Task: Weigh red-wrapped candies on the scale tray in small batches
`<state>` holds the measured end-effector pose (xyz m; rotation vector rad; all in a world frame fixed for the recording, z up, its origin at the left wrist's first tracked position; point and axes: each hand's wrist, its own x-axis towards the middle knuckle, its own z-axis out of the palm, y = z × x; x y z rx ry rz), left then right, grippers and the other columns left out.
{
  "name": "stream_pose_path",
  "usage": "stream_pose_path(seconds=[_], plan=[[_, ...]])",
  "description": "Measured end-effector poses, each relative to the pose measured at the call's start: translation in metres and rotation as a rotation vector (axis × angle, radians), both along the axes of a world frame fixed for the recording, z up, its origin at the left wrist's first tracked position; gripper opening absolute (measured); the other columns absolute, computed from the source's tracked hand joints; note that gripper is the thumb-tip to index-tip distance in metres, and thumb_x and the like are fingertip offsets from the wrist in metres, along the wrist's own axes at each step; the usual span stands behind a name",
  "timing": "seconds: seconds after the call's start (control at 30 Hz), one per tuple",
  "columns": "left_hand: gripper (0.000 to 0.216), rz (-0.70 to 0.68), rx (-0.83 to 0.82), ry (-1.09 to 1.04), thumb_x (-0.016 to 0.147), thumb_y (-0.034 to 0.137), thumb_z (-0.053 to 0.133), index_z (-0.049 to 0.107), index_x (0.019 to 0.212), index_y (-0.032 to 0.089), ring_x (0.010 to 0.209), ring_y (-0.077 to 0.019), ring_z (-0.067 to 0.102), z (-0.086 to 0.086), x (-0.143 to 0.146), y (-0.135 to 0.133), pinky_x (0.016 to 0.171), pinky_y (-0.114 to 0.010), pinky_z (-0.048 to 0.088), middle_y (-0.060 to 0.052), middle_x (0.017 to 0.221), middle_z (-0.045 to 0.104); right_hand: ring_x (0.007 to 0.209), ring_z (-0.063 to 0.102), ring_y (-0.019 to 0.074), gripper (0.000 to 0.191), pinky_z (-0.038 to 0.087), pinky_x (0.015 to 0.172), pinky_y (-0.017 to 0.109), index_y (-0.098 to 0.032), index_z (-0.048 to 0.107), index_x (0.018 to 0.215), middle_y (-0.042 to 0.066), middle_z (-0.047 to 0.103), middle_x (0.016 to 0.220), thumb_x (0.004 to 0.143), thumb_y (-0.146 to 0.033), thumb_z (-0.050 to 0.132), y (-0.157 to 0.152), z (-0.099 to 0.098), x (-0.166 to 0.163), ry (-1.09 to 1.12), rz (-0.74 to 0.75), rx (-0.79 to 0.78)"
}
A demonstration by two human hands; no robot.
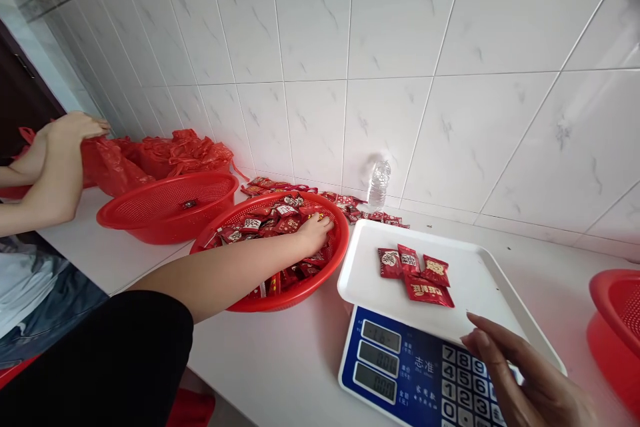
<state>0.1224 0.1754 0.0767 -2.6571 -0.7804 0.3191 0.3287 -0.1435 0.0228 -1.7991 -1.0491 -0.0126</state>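
Observation:
My left hand (314,237) reaches into a red plastic basket (342,233) full of small red wrapped snack packets (270,223). Its fingers curl down among the packets at the basket's right side, and what lies under them is hidden. My right hand (525,373) hovers over the keypad side of a blue electronic scale (425,353). Index finger and thumb are apart with nothing between them. On the scale's white tray (370,287) several red packets (425,273) lie in a loose cluster, left of my right fingertips.
Left of the full basket stands another red basket (170,203) with a small item inside. Beyond it are red plastic bags (170,153) and a co-worker's arms (55,160). A clear bottle (379,183) and strewn packets line the tiled wall. A red basket (615,327) stands far right.

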Motion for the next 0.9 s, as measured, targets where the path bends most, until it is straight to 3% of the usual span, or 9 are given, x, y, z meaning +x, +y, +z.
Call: stream_pose_path(seconds=[0.13, 0.27, 0.4, 0.5, 0.6, 0.7, 0.77, 0.83, 0.9], plan=[[0.025, 0.013, -0.037, 0.005, 0.071, 0.007, 0.063, 0.075, 0.087, 0.023, 0.130, -0.0328, 0.038, 0.002, 0.001, 0.005, 0.113, -0.050, 0.016, -0.010, 0.134, 0.057, 0.066, 0.074, 0.0145, 0.027, 0.056, 0.051, 0.010, -0.029, 0.072, 0.100, -0.004, 0.076, 0.076, 0.086, -0.048, 0.060, 0.001, -0.001, 0.012, -0.142, 0.120, 0.067], [0.018, 0.028, -0.113, -0.013, 0.068, 0.007, 0.064, 0.074, 0.075, 0.020, 0.132, -0.0313, 0.036, 0.011, -0.001, 0.008, 0.114, -0.046, 0.015, -0.010, 0.128, 0.061, 0.063, 0.074, 0.0151, 0.027, 0.056, 0.049, 0.011, -0.025, 0.071, 0.101, -0.002, 0.076, 0.075, 0.087, -0.045, 0.059, 0.002, 0.001, 0.013, -0.182, 0.133, 0.095], [0.014, 0.053, -0.190, -0.074, 0.073, 0.014, 0.061, 0.072, 0.080, 0.020, 0.129, -0.0275, 0.040, 0.027, -0.010, 0.013, 0.108, -0.038, 0.028, -0.007, 0.128, 0.059, 0.062, 0.073, 0.0139, 0.024, 0.055, 0.048, 0.011, -0.026, 0.071, 0.100, -0.003, 0.076, 0.075, 0.088, -0.043, 0.058, 0.003, 0.005, 0.008, -0.217, 0.129, 0.113], [0.018, 0.075, -0.243, -0.117, 0.083, 0.020, 0.052, 0.071, 0.084, 0.020, 0.113, -0.0230, 0.052, 0.042, -0.016, 0.019, 0.097, -0.031, 0.040, -0.006, 0.120, 0.062, 0.061, 0.073, 0.0130, 0.022, 0.054, 0.047, 0.011, -0.027, 0.070, 0.099, -0.003, 0.076, 0.074, 0.089, -0.042, 0.058, 0.004, 0.008, 0.005, -0.224, 0.133, 0.139], [0.026, 0.100, -0.279, -0.132, 0.090, 0.022, 0.043, 0.069, 0.090, 0.020, 0.104, -0.0202, 0.057, 0.050, -0.018, 0.021, 0.090, -0.027, 0.044, -0.006, 0.112, 0.065, 0.063, 0.073, 0.0133, 0.024, 0.054, 0.048, 0.012, -0.027, 0.070, 0.101, -0.002, 0.075, 0.074, 0.089, -0.043, 0.057, 0.003, 0.009, 0.003, -0.207, 0.118, 0.143], [0.025, 0.133, -0.298, -0.109, 0.088, 0.032, 0.051, 0.065, 0.106, 0.022, 0.108, -0.0230, 0.057, 0.044, -0.017, 0.017, 0.091, -0.030, 0.044, -0.007, 0.117, 0.063, 0.063, 0.073, 0.0139, 0.024, 0.054, 0.047, 0.013, -0.026, 0.070, 0.101, -0.001, 0.075, 0.074, 0.090, -0.042, 0.057, 0.003, 0.010, 0.002, -0.196, 0.114, 0.146], [0.040, 0.161, -0.299, -0.080, 0.080, 0.040, 0.064, 0.062, 0.116, 0.023, 0.113, -0.0280, 0.055, 0.036, -0.016, 0.014, 0.094, -0.034, 0.043, -0.010, 0.124, 0.060, 0.061, 0.072, 0.0142, 0.024, 0.053, 0.044, 0.014, -0.025, 0.071, 0.100, 0.000, 0.075, 0.074, 0.089, -0.042, 0.057, 0.003, 0.010, 0.002, -0.198, 0.124, 0.150], [0.051, 0.182, -0.289, -0.052, 0.074, 0.044, 0.070, 0.061, 0.120, 0.023, 0.117, -0.0325, 0.053, 0.029, -0.013, 0.011, 0.097, -0.040, 0.041, -0.012, 0.126, 0.059, 0.059, 0.072, 0.0143, 0.023, 0.053, 0.044, 0.015, -0.024, 0.071, 0.099, 0.000, 0.075, 0.073, 0.090, -0.040, 0.057, 0.005, 0.011, 0.003, -0.195, 0.133, 0.151], [0.047, 0.188, -0.279, -0.028, 0.074, 0.041, 0.070, 0.063, 0.117, 0.024, 0.116, -0.0339, 0.054, 0.027, -0.010, 0.010, 0.097, -0.043, 0.041, -0.013, 0.123, 0.061, 0.059, 0.072, 0.0143, 0.022, 0.053, 0.044, 0.015, -0.024, 0.071, 0.099, 0.000, 0.075, 0.072, 0.090, -0.039, 0.057, 0.006, 0.013, 0.002, -0.185, 0.139, 0.156]])
